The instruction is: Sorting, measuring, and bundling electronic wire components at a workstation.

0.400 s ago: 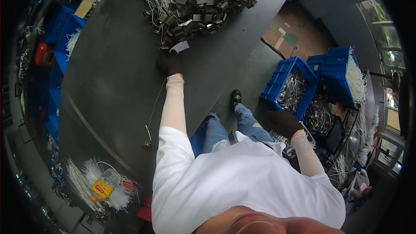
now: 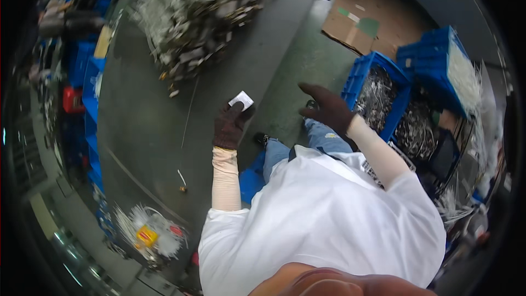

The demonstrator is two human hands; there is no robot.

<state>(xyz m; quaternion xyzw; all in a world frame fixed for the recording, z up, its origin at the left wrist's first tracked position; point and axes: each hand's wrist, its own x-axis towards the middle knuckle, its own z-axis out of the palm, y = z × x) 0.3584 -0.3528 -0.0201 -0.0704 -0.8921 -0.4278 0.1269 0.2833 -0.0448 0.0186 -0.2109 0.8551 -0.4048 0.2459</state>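
My left hand, in a dark brown glove, is closed on a small pale rectangular piece above the right edge of the grey table. Its thumb lies over the piece, whose exact kind I cannot make out. My right hand, gloved alike, is held out to the right of it, with fingers apart and nothing in them. Farther off on the table lies a blurred heap of metal parts with pale wires. A thin wire with a small brass-coloured end lies left of my left forearm.
On the right stand a blue crate of silvery wired parts and another blue crate with white strands. Flattened cardboard lies on the floor beyond. A bundle of white strands with a yellow-labelled bottle sits at the table's near left.
My left hand has drawn back from the heap with the pale piece in it. My right hand has come up from beside the crates toward the left. The whole view has shifted.
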